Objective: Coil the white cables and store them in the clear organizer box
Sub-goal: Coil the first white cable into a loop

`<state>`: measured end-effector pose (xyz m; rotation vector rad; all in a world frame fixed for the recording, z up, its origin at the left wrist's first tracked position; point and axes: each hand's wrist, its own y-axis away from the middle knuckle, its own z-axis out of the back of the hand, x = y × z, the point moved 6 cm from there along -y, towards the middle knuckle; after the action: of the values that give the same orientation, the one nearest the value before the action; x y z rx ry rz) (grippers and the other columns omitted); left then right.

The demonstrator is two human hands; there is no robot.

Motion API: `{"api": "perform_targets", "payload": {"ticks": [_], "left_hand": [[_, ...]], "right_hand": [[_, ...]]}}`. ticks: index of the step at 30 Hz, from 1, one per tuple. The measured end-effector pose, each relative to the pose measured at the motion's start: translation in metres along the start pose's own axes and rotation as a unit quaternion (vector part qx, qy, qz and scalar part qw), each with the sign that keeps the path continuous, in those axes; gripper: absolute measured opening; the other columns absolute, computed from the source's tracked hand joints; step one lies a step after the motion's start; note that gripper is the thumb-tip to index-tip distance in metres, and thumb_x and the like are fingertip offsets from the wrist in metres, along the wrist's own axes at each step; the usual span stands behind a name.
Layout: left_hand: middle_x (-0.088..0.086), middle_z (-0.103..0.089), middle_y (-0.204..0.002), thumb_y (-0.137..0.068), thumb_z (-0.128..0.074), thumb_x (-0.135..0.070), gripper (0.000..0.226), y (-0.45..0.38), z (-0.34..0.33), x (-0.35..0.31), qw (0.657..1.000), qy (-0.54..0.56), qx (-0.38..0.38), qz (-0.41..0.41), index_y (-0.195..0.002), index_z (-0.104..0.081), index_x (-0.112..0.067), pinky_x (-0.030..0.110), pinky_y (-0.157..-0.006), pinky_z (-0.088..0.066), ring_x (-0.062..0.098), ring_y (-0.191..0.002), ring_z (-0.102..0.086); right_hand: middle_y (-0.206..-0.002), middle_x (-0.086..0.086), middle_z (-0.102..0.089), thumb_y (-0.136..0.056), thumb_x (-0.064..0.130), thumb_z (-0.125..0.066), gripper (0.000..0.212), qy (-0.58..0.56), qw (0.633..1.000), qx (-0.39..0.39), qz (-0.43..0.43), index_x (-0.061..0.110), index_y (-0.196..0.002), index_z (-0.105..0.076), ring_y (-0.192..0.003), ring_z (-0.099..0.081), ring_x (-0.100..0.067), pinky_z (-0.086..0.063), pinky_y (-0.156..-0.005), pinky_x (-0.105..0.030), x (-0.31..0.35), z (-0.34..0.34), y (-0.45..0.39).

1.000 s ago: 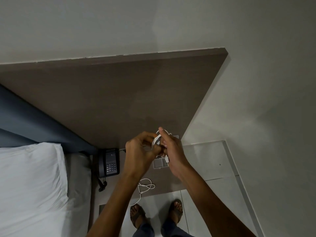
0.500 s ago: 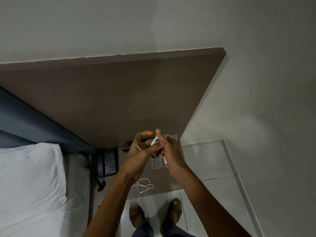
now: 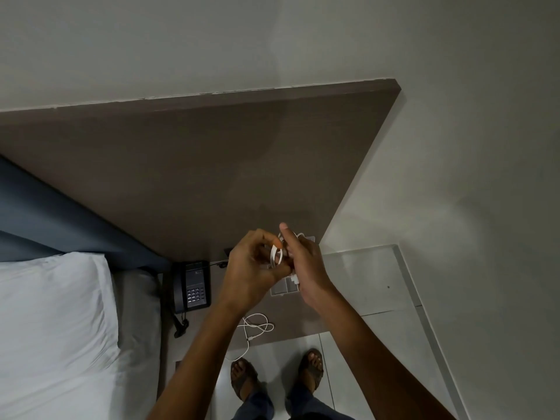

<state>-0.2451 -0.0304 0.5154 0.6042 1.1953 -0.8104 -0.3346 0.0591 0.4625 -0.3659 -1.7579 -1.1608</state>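
**Cable loop tightening above the organizer box**

I am watching from afar as the white bed (image 3: 54, 322) and the brown worktop (image 3: 291, 322) are framing the work. Both hands are now sitting closer together than a second ago, and the coil looks narrower, so I judge this winding is nearing its finish. The left hand (image 3: 251, 268) is curling its grip around the coiled white cable (image 3: 276, 253); the right hand (image 3: 306, 262) is pinching the same loop, forefinger raised. The clear organizer box (image 3: 285, 289) is lying just below them. A second white cable (image 3: 257, 325) is waiting loose on the worktop.
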Motion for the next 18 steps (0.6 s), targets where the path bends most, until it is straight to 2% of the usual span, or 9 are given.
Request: {"api": "perform_targets", "payload": {"ticks": [2,4,6,8,11,13,15,18], "left_hand": [[-0.003,-0.072,-0.094,-0.068,-0.094,-0.005,0.037,0.0008,0.0006,-0.0034,0.999,-0.036,-0.021,-0.022,-0.093,-0.071,-0.021,0.026,-0.07,-0.064,0.016,-0.078,-0.077],[-0.005,-0.072,-0.094,-0.068,-0.094,-0.006,0.036,0.0009,0.0006,-0.0055,0.997,-0.054,-0.032,-0.036,-0.093,-0.072,-0.02,0.02,-0.069,-0.062,0.013,-0.077,-0.076],[-0.003,-0.073,-0.093,-0.069,-0.094,-0.004,0.037,0.0005,0.0018,-0.0062,0.997,-0.06,-0.038,-0.035,-0.093,-0.071,-0.018,0.022,-0.069,-0.063,0.011,-0.077,-0.078],[-0.001,-0.076,-0.09,-0.07,-0.094,-0.002,0.036,-0.0002,0.0038,-0.0062,0.997,-0.067,-0.039,-0.03,-0.092,-0.07,-0.017,0.027,-0.07,-0.066,0.009,-0.078,-0.079],[0.0,-0.077,-0.084,-0.071,-0.093,-0.004,0.028,-0.0004,0.0078,-0.0066,0.995,-0.081,-0.056,-0.027,-0.086,-0.071,-0.015,0.034,-0.068,-0.067,0.008,-0.075,-0.079],[0.001,-0.078,-0.084,-0.074,-0.092,-0.009,0.021,0.0001,0.0096,-0.0065,0.994,-0.083,-0.065,-0.023,-0.082,-0.073,-0.014,0.04,-0.068,-0.067,0.012,-0.075,-0.079],[0.001,-0.078,-0.085,-0.075,-0.091,-0.012,0.018,0.0009,0.0098,-0.007,0.994,-0.086,-0.068,-0.02,-0.081,-0.074,-0.014,0.043,-0.07,-0.067,0.014,-0.076,-0.079],[0.002,-0.078,-0.082,-0.074,-0.091,-0.008,0.019,0.0018,0.0092,-0.0076,0.994,-0.074,-0.073,-0.009,-0.08,-0.073,-0.013,0.041,-0.068,-0.067,0.013,-0.073,-0.08]], "right_hand": [[-0.096,-0.015,-0.081,-0.095,0.059,-0.066,0.046,-0.006,1.0,0.002,0.004,0.015,-0.089,-0.078,-0.098,-0.079,-0.03,-0.059,-0.1,-0.055,0.0009,0.0007,0.0],[-0.099,-0.02,-0.079,-0.096,0.059,-0.065,0.046,-0.007,1.0,0.001,0.006,0.016,-0.085,-0.078,-0.101,-0.077,-0.036,-0.057,-0.102,-0.058,0.0019,0.0018,-0.0005],[-0.1,-0.024,-0.076,-0.096,0.059,-0.064,0.041,-0.01,1.0,-0.003,0.011,0.024,-0.078,-0.078,-0.105,-0.074,-0.042,-0.057,-0.099,-0.058,0.004,0.002,-0.0003],[-0.094,-0.018,-0.079,-0.095,0.06,-0.063,0.04,-0.008,1.0,-0.005,0.015,0.031,-0.074,-0.078,-0.097,-0.076,-0.039,-0.06,-0.085,-0.048,0.0058,0.0026,-0.0002],[-0.079,-0.001,-0.08,-0.096,0.06,-0.063,0.038,-0.008,1.0,0.001,0.016,0.034,-0.073,-0.079,-0.076,-0.075,-0.015,-0.054,-0.068,-0.033,0.0066,0.0047,-0.001],[-0.077,0.002,-0.079,-0.098,0.057,-0.063,0.038,0.001,1.0,0.007,0.024,0.031,-0.075,-0.078,-0.072,-0.075,-0.009,-0.056,-0.069,-0.033,0.0067,0.004,-0.002],[-0.078,0.002,-0.079,-0.098,0.056,-0.063,0.037,0.006,1.0,0.013,0.027,0.03,-0.076,-0.079,-0.074,-0.076,-0.01,-0.06,-0.075,-0.036,0.0057,0.0028,-0.0029],[-0.08,0.004,-0.08,-0.098,0.056,-0.064,0.035,0.007,0.999,0.013,0.03,0.035,-0.075,-0.079,-0.077,-0.077,-0.01,-0.063,-0.074,-0.032,0.0052,0.0019,-0.0026]]}}
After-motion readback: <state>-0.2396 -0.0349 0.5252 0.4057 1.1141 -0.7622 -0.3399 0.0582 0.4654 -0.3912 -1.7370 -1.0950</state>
